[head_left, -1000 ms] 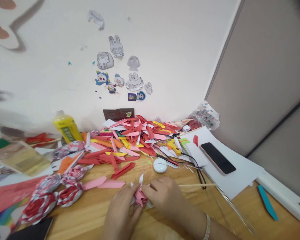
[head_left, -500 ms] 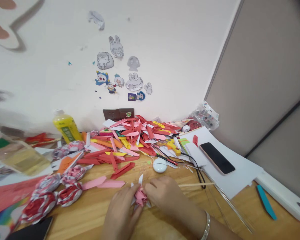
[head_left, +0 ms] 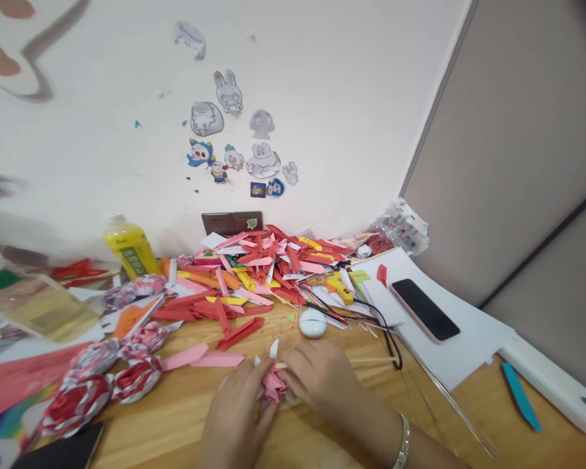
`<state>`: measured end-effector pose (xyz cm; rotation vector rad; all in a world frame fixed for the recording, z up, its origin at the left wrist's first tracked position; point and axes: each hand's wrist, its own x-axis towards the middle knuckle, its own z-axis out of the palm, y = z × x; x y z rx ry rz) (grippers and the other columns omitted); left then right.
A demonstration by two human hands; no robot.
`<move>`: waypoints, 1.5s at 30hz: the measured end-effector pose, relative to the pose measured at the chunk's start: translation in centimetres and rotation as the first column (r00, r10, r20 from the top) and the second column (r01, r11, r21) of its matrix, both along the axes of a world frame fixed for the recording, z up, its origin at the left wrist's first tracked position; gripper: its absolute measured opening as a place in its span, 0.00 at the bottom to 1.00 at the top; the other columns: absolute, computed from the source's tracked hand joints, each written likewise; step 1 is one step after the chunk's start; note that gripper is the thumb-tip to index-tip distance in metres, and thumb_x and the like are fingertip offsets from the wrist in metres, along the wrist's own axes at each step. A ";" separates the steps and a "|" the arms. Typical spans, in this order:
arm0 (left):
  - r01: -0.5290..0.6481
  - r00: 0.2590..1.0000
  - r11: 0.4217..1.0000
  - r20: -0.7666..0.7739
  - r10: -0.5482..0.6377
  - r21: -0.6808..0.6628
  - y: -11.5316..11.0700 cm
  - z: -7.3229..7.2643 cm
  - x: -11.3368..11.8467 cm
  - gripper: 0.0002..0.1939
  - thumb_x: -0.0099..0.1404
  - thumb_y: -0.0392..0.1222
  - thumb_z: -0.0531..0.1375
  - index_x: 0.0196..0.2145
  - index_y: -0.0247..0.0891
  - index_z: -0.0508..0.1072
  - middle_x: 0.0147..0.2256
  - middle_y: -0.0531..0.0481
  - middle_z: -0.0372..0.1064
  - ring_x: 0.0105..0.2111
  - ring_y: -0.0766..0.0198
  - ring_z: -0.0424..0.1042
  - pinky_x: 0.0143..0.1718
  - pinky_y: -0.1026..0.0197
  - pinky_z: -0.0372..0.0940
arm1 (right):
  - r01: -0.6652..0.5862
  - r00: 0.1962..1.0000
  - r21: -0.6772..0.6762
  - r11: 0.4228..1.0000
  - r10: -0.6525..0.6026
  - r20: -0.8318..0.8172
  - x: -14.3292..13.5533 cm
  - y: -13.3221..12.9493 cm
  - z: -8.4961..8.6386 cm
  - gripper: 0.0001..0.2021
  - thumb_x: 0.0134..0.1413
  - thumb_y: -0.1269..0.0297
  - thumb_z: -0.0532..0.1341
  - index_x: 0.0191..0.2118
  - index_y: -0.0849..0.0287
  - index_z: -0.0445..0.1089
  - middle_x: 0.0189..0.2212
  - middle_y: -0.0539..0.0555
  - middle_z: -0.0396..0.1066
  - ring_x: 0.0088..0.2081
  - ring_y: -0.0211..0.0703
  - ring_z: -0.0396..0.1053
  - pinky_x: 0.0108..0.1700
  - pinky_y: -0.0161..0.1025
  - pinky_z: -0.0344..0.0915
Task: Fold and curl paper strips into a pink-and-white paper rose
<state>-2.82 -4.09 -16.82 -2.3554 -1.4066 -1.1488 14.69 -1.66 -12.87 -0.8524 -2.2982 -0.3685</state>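
Note:
My left hand [head_left: 241,397] is closed around a pink and white folded paper flower [head_left: 275,384], its white points sticking out at the top and sides. My right hand [head_left: 317,374], a bracelet on its wrist, pinches a thin wooden stick [head_left: 371,360]. The stick's left tip reaches the upper edge of the pink folds; whether it touches them I cannot tell. Its other end points right, near a black cable [head_left: 388,332]. Just beyond my hands sits a small white rounded case [head_left: 312,323]. Two pink paper strips [head_left: 205,357] lie left of the flower.
A heap of folded red, pink and yellow paper strips [head_left: 273,260] lies against the wall. Several finished paper flowers [head_left: 137,378] and bottles, one yellow [head_left: 131,247], stand left. A yellow glue gun [head_left: 339,288], a phone [head_left: 424,309] and a teal-blue cutter-like piece [head_left: 521,396] lie right.
The wooden stick has slid left through my right hand's grip, so its tip now shows past the fingers at the flower. My left hand and the flower have barely moved.

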 end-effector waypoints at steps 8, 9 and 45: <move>-0.002 1.000 1.000 -0.030 0.002 0.006 -0.2 0.0 0.0 0.12 0.63 0.42 0.55 0.44 0.41 0.68 0.34 0.47 0.76 0.32 0.58 0.76 0.31 0.60 0.68 | -0.083 0.990 0.025 0.996 0.085 -0.110 0.0 0.0 -0.2 0.21 0.69 0.65 0.40 0.30 0.60 0.66 0.22 0.52 0.68 0.24 0.41 0.64 0.25 0.40 0.51; -0.004 1.000 1.000 -0.029 0.005 0.015 -0.2 0.0 0.0 0.12 0.63 0.42 0.54 0.44 0.41 0.68 0.34 0.47 0.76 0.32 0.58 0.76 0.31 0.60 0.68 | -0.087 0.989 0.025 0.996 0.089 -0.114 -0.1 0.0 -0.3 0.21 0.69 0.65 0.40 0.30 0.60 0.66 0.22 0.52 0.68 0.24 0.41 0.64 0.25 0.40 0.51; -0.019 0.996 0.995 -0.089 0.027 0.095 -0.2 1.0 0.3 0.11 0.66 0.42 0.49 0.44 0.40 0.65 0.32 0.48 0.75 0.30 0.59 0.75 0.30 0.61 0.67 | -0.069 0.992 0.083 0.994 0.077 -0.097 -0.2 -0.1 -0.9 0.20 0.69 0.67 0.44 0.29 0.62 0.66 0.20 0.51 0.66 0.22 0.41 0.61 0.24 0.39 0.48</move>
